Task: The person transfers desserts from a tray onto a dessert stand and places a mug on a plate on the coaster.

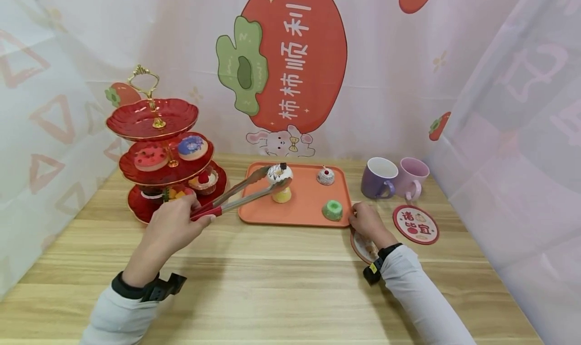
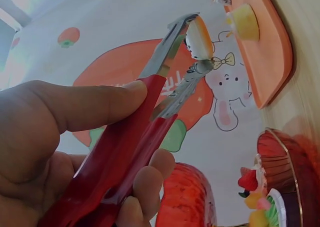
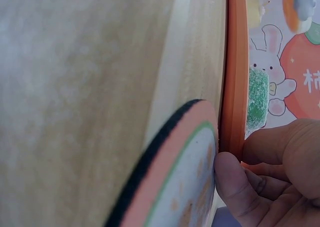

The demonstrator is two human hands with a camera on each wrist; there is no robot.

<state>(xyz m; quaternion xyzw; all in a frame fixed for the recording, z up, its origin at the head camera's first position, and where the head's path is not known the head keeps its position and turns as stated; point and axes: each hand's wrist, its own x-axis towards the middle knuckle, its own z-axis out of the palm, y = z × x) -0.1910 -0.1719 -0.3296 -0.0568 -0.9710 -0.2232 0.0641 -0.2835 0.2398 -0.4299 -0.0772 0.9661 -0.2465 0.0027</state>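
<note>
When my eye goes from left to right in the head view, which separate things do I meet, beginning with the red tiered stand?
Red tiered stand → white-topped pastry held in the tongs → small speckled cake → purple mug → pink mug.

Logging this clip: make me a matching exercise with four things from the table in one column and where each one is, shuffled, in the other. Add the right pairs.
Things
1. Tongs
2. White donut
3. Green cake
4. Purple mug

Places
A. On the orange tray, near the right hand
B. Beside the pink mug
C. In the left hand
D. Held up between metal tips

Right pairs: 1-C, 2-D, 3-A, 4-B
</note>
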